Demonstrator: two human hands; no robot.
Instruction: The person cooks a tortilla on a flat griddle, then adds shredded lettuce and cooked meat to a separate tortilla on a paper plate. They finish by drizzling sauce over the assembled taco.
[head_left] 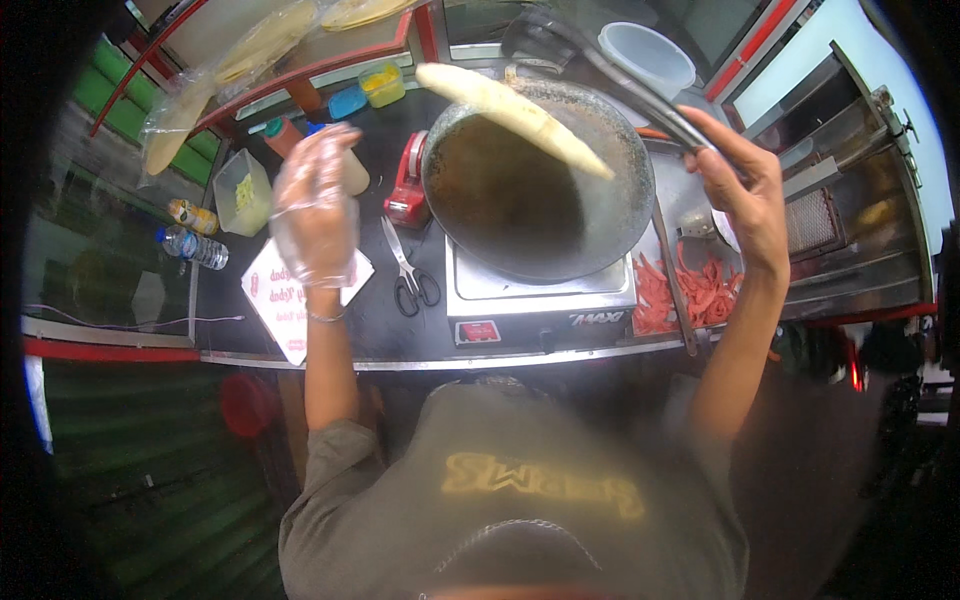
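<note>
My right hand (738,180) is closed round the handle of long dark metal tongs (640,90), which reach up and left past the far rim of the pan. Over the dark round pan (500,265) is a long pale rolled flatbread (520,122), tilted, its left end beyond the pan's rim. Whether the roll touches the tongs or pan I cannot tell. My left hand (318,205), in a clear plastic glove, hovers empty above white printed wrappers (275,305), fingers stretched out and slightly blurred. Scissors (402,265) lie between that hand and the pan.
The pan sits on a steel stove (540,300). Reddish meat strips (700,290) and a long knife-like blade (673,270) lie to its right. Left stand a red device (408,190), a shredded-vegetable tub (243,195) and a water bottle (190,247). A white bucket (648,60) is behind.
</note>
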